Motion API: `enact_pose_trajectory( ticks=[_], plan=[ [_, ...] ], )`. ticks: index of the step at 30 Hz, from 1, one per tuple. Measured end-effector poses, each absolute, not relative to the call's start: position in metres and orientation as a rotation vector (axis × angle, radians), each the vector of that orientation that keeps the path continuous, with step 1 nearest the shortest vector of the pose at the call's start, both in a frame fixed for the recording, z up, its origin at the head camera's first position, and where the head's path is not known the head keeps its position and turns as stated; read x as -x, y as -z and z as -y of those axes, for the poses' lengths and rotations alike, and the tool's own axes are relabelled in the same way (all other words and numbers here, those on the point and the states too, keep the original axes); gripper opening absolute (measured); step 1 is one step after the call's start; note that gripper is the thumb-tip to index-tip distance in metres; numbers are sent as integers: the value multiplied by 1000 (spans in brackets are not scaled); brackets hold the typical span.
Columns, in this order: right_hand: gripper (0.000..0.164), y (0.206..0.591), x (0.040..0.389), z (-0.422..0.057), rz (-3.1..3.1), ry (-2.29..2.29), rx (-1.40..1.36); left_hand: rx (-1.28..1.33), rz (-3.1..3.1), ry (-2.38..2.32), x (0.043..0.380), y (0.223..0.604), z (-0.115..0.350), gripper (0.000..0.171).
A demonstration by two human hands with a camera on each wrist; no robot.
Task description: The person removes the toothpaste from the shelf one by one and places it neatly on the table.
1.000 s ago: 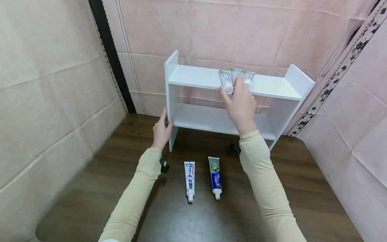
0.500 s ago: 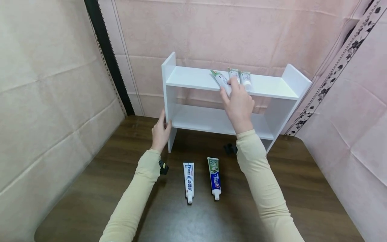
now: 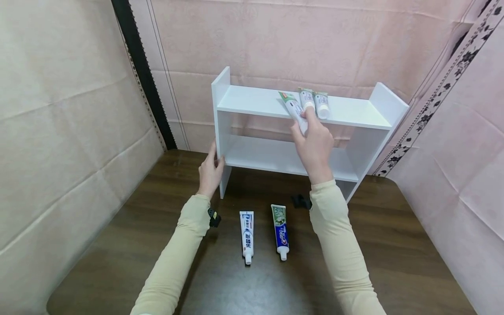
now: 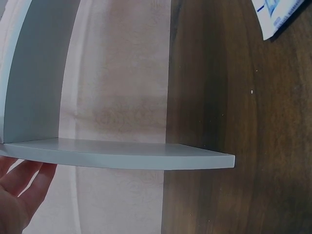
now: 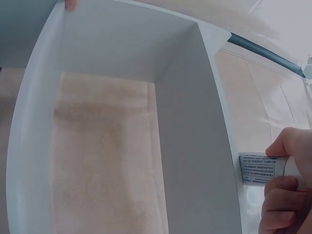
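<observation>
My right hand (image 3: pixel 315 144) pinches the cap end of a white and green toothpaste tube (image 3: pixel 291 107) between thumb and fingers. This tube slants across the front edge of the upper board, and its printed side (image 5: pixel 258 167) shows in the right wrist view. Just right of it, two similar tubes (image 3: pixel 306 98) lie side by side on that board, caps toward me. My left hand (image 3: pixel 210 173) grips the left side panel of the white shelf (image 3: pixel 257 105), fingers (image 4: pixel 41 180) on its outer face and thumb at the inner side.
A white and blue toothpaste tube (image 3: pixel 246 236) and a blue and green one (image 3: pixel 280 232) lie on the brown table (image 3: pixel 177 271) before the shelf. Pink cloth (image 3: pixel 315 39) hangs behind, with pale cloth (image 3: pixel 71 109) at the left.
The right hand has tilted the leftmost tube, its tail swinging left, and has drawn it forward over the board's edge. The left hand keeps its place on the panel.
</observation>
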State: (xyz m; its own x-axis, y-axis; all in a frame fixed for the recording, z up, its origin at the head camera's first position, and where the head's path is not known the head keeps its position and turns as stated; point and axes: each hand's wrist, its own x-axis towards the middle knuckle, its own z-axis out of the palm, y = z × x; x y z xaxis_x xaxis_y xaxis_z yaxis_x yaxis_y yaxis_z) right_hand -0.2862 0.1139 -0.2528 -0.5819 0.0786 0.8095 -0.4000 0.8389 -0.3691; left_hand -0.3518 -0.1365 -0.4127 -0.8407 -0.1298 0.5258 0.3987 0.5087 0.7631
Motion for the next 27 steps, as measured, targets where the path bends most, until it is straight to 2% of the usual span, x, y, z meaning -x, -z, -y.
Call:
enact_pose_trajectory(
  ticks=[27],
  plan=[
    [25, 287, 228, -139, 2074, -739, -217, 205, 2231, 1330, 353, 414, 137, 64]
  ],
)
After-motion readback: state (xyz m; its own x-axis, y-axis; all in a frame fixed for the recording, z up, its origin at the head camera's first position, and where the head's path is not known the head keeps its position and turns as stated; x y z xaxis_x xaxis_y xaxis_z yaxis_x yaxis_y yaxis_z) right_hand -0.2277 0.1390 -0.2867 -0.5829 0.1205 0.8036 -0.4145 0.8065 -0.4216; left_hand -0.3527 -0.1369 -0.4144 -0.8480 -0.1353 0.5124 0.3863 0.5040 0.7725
